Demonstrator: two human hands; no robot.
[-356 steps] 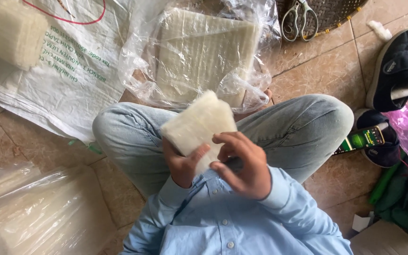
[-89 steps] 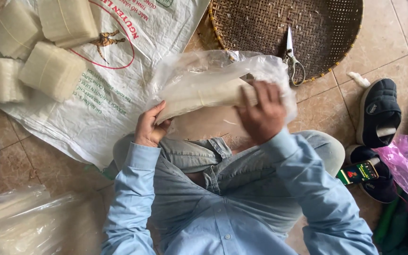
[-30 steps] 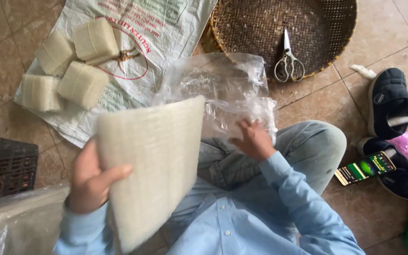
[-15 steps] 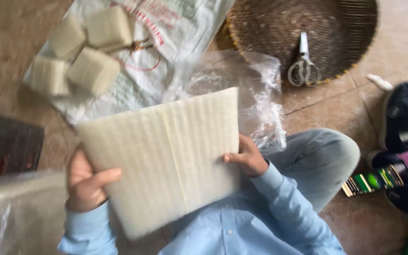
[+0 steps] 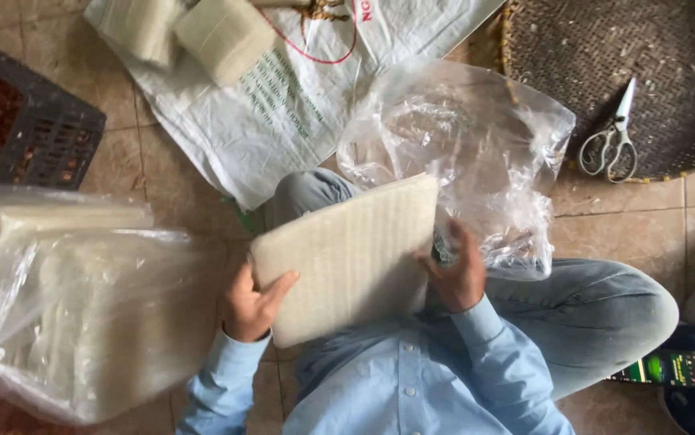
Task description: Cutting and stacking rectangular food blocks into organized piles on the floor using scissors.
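Both hands grip one pale square stack of thin sheets [image 5: 347, 258], left hand [image 5: 251, 304] on its lower corner, right hand [image 5: 462, 274] on its side; compared with a moment ago, it is lowered onto the lap, beside the emptied clear plastic bag [image 5: 476, 145]

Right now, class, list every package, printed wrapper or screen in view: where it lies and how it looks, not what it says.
Woven sack: flat on the tiles, top centre; white, with red and green print.
Empty plastic bag: crumpled beside the right hand; clear.
Bagged stacks: left of the left hand; clear plastic over pale sheets.
Phone: bottom right, lit green screen.
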